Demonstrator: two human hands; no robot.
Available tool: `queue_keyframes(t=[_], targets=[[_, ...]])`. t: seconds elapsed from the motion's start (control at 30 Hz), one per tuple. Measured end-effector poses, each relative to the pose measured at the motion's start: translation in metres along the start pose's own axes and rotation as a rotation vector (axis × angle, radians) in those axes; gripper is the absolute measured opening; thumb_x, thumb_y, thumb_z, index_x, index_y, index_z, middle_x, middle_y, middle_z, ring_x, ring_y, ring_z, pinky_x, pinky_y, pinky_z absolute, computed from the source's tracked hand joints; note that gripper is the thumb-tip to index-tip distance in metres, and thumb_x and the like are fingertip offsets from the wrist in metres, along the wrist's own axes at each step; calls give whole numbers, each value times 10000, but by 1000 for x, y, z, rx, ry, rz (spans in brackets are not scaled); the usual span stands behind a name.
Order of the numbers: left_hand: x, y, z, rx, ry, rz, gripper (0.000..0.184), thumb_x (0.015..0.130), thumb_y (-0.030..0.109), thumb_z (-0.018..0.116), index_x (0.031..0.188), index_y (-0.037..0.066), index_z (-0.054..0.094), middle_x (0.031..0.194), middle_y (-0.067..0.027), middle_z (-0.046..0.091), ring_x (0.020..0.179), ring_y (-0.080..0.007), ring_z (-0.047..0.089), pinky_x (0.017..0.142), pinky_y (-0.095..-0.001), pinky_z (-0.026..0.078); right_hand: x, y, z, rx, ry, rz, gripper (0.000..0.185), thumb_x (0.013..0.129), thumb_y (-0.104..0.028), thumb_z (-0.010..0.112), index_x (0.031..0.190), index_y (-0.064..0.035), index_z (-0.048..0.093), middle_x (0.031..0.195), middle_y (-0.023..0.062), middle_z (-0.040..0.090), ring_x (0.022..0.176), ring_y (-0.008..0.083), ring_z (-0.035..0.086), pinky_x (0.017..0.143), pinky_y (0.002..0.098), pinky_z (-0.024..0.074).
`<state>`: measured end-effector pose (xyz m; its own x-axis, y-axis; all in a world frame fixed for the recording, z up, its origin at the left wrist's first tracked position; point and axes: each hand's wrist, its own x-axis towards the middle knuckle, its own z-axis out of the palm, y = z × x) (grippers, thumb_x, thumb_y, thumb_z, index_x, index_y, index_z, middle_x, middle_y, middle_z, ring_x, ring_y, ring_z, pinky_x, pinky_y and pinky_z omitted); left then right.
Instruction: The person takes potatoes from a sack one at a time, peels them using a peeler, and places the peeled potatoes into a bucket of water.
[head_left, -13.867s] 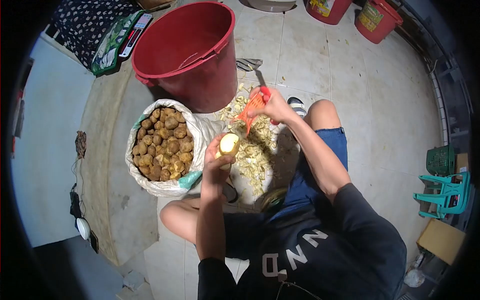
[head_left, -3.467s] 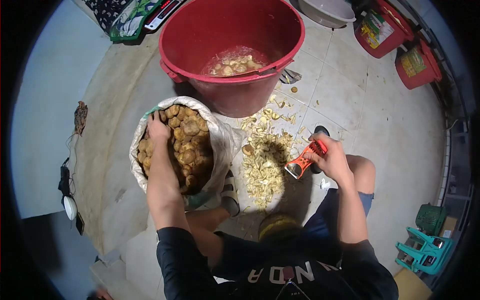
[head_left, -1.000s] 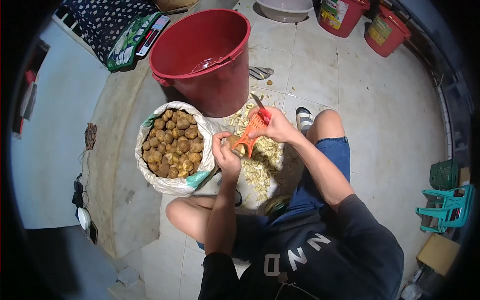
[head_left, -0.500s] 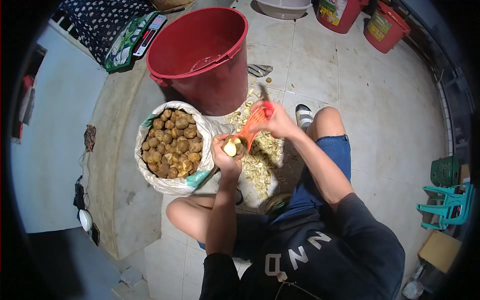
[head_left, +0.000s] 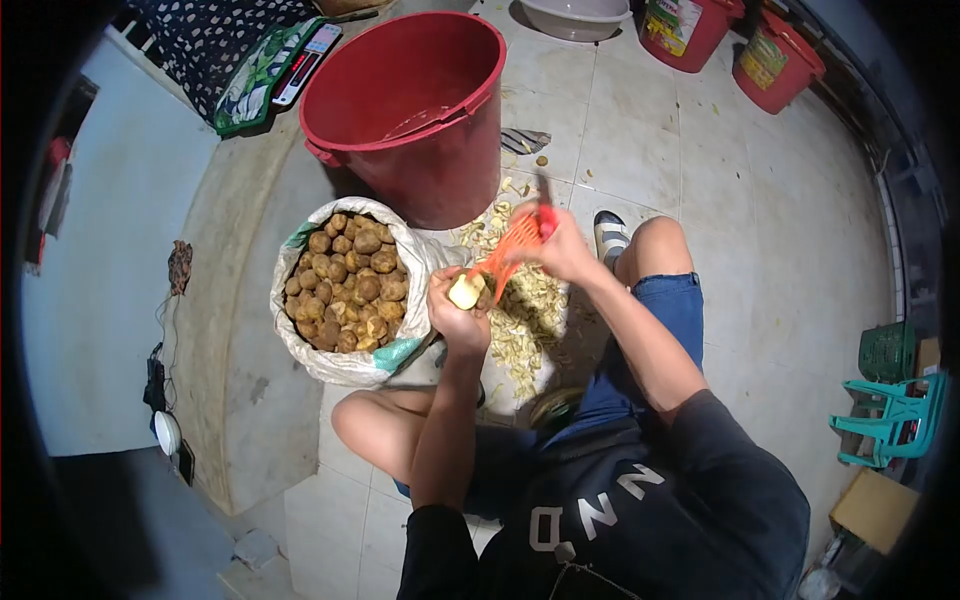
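In my left hand [head_left: 457, 318] is a partly peeled potato [head_left: 466, 291], its pale flesh facing up and some brown skin on its side. The fingers wrap around it from the left and below. My right hand [head_left: 560, 248] is closed around an orange slotted peeler [head_left: 515, 243], blurred by motion, whose lower end reaches the potato. A red handle-like part and a dark blade-like piece [head_left: 543, 188] stick out beyond the same fist; whether they belong to the peeler I cannot tell. Beneath both hands, a heap of potato peelings [head_left: 522, 330] covers the floor.
An open white sack [head_left: 290, 345] full of brown potatoes [head_left: 345, 285] stands left of my hands. Behind it is a large red tub [head_left: 420, 185]. A digital scale [head_left: 307, 65] rests on the ledge. Farther off are a pale basin [head_left: 575, 22], red buckets [head_left: 780, 65] and a teal stool [head_left: 890, 420].
The potato has tilted in my left hand and shows a broader pale face. My right hand and the peeler stay close to it, having shifted only slightly. The whole view moved a little.
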<state>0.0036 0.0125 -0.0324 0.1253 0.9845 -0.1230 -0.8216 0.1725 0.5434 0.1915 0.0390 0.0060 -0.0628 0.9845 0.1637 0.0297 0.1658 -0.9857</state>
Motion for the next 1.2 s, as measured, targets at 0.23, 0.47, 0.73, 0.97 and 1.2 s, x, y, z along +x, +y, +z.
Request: queue_keyframes(t=[0.23, 0.47, 0.73, 0.97, 1.2], targets=[[7, -2, -7, 296, 156, 179, 203, 895, 158, 343, 968, 35, 485, 756, -95, 548, 534, -152, 480, 456, -281, 386, 0, -7, 0, 139, 36, 87, 443, 648, -88, 883, 985, -35, 599, 876, -11, 594, 825, 71, 551, 736, 254, 463], [-6, 9, 18, 596, 115, 272, 220, 868, 78, 344, 955, -14, 524, 859, -81, 530, 772, -124, 509, 744, -246, 432, 10, -12, -18, 84, 112, 174, 472, 626, -88, 890, 991, -11, 601, 873, 3, 615, 849, 86, 576, 770, 271, 486], [-5, 21, 28, 508, -83, 284, 138, 937, 134, 424, 980, 17, 483, 907, -134, 592, 831, -182, 582, 757, -290, 485, 15, 4, -35, -29, 65, 164, 428, 676, -59, 857, 1011, -26, 593, 794, -39, 582, 735, 63, 529, 670, 229, 451], [10, 32, -8, 304, -164, -3, 457, 900, 12, 555, 1338, 9, 424, 1095, -117, 566, 986, -207, 590, 824, -368, 536, 12, 8, -43, -59, 46, 155, 426, 682, -50, 850, 1022, -13, 596, 862, -9, 614, 784, 74, 571, 709, 248, 482], [-7, 52, 22, 758, -256, -116, 619, 770, -170, 618, 1336, -23, 416, 1179, -107, 557, 1109, -188, 565, 988, -312, 461, 18, -18, -33, -22, -118, 80, 466, 696, -92, 855, 1076, -23, 594, 777, -54, 571, 707, 40, 507, 642, 224, 436]])
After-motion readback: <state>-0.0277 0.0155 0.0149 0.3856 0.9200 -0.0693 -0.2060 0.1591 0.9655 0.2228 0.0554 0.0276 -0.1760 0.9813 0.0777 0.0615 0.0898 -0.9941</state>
